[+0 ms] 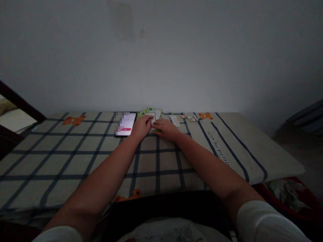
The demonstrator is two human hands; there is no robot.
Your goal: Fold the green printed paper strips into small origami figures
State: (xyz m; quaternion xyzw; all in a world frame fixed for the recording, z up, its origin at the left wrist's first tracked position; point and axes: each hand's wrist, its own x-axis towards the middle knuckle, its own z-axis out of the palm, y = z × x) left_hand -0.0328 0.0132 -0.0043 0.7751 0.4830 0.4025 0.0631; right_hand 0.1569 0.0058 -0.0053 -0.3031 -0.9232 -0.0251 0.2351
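Right, we have both bare hands together at the far side of the worktop [106,164], which wears a beige cloth with dark blue stripes. Our left hand [142,127] and our right hand [166,129] lean in over a small spread of flat green-and-white printed packets [157,113], fingers bent and narrow, tips nearly meeting. We can see them upon the packets, but whether either one truly grips anything we cannot tell, since the fingers hide it.

Those packets lie at the far middle, near the pale grey wall [191,60], their green edges peeping out beyond our fingers. Just left of our left hand lies a black-edged phone [128,124], flat, its screen lit, with a red button near the bottom and part of it blurred into blocks. Over to the right of our right hand, one white printed packet [174,120] lies by itself, and farther right we spot small crumpled scraps [189,117], white and yellowish, close to an orange bear print [205,116]. Down at the near right, a red container [310,201] sits below the edge, crumpled pale stuff inside.
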